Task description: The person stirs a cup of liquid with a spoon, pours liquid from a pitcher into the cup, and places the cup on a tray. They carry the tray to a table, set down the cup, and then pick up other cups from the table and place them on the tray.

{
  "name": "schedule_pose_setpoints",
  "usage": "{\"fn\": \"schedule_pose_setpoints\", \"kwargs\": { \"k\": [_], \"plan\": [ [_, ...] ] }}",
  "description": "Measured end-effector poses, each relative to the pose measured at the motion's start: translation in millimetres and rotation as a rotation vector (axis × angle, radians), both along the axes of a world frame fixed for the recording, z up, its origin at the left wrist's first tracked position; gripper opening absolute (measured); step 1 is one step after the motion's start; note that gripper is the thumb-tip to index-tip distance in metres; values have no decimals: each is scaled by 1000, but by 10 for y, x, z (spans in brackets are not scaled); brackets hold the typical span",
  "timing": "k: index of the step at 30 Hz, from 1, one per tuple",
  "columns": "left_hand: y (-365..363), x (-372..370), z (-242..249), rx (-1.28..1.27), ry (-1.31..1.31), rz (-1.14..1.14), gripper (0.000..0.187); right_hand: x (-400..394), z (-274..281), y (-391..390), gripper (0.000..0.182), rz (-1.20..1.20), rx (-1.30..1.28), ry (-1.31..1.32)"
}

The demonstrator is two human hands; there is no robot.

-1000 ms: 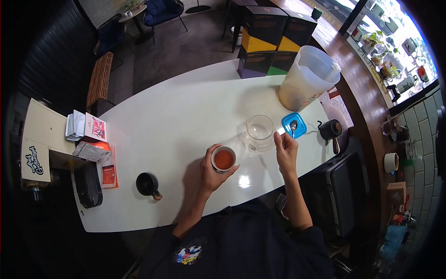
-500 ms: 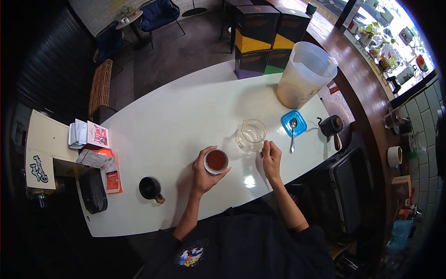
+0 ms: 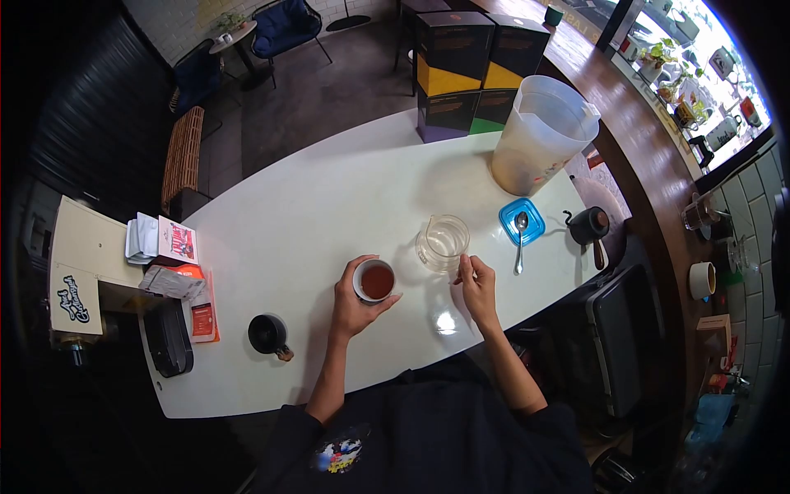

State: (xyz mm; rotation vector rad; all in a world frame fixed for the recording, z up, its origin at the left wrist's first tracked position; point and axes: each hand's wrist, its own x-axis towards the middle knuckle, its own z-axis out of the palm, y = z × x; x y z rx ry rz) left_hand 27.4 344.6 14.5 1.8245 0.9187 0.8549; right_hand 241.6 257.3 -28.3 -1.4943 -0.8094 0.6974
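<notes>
My left hand (image 3: pixel 355 305) is wrapped round a small pale cup (image 3: pixel 360 291) holding reddish-brown liquid (image 3: pixel 378 281), tilted slightly. Right of the cup is a clear glass jug (image 3: pixel 444 240) with a pouring lip. Closed fingers of my right hand (image 3: pixel 478 288) pinch at its near right side, where the handle is mostly hidden. To the left, a black cup-shaped vessel with a short wooden handle (image 3: pixel 267 333) sits on the white table (image 3: pixel 329 206).
At right are a large translucent pitcher (image 3: pixel 543 136), a blue lid (image 3: pixel 533 216) bearing a spoon (image 3: pixel 520 239), and a black gooseneck kettle (image 3: pixel 588 224). Dark boxes (image 3: pixel 454 49) stand at the far edge. Packets (image 3: pixel 177 240) and a black tray (image 3: pixel 169 342) lie left.
The cup in my left hand has shifted slightly left. My right hand and the glass jug have also moved a little left together. Small view shift too.
</notes>
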Motion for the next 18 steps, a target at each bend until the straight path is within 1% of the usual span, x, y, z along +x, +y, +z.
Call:
{"fn": "schedule_pose_setpoints", "kwargs": {
  "k": [8,11,13,14,16,17,18],
  "plan": [
    [65,23,-60,-32,-13,2,70,-52,-25,-15,40,48,-35,11],
    [57,30,-101,36,-23,38,74,-65,8,-19,40,58,-52,21],
    [19,33,-46,-82,0,66,80,-59,19,-21,43,72,-44,61],
    [0,28,-46,-83,-4,74,80,-55,29,-24,43,80,-44,57],
    [-52,1,-42,28,18,149,84,-45,48,-23,37,62,-26,92],
    [-88,-18,-35,27,16,171,84,-39,53,-22,37,84,-28,90],
    [-134,-44,-7,-13,14,179,85,-32,55,-26,33,38,-15,52]
  ]
}}
